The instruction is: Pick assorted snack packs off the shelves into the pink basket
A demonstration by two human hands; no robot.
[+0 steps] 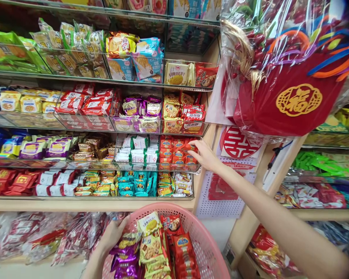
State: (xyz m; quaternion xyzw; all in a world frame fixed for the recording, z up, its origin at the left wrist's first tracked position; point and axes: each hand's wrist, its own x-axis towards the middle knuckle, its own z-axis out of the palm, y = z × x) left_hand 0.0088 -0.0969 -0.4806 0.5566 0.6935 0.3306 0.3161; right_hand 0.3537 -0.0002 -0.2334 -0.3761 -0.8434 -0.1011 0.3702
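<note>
A pink plastic basket [213, 248] with a perforated wall is at the bottom centre. My left hand [113, 234] grips its left rim, the fingers partly hidden. Inside the basket lie purple packets [126, 267], cream and yellow packets [152, 252] and red packets [183, 255]. My right hand [203, 155] reaches to the right end of a shelf compartment of small red snack packets [178, 157]. Its thumb and forefinger close around a red snack packet [192, 148] at the edge of the pile.
Glass-fronted shelves [99, 164] hold rows of wrapped snacks. A red bag with a gold emblem [285, 100], wrapped in clear plastic, hangs at upper right. Below it a white pegboard [205, 201] stands beside the shelf end. Plastic-bagged goods [46, 236] fill the space under the shelves.
</note>
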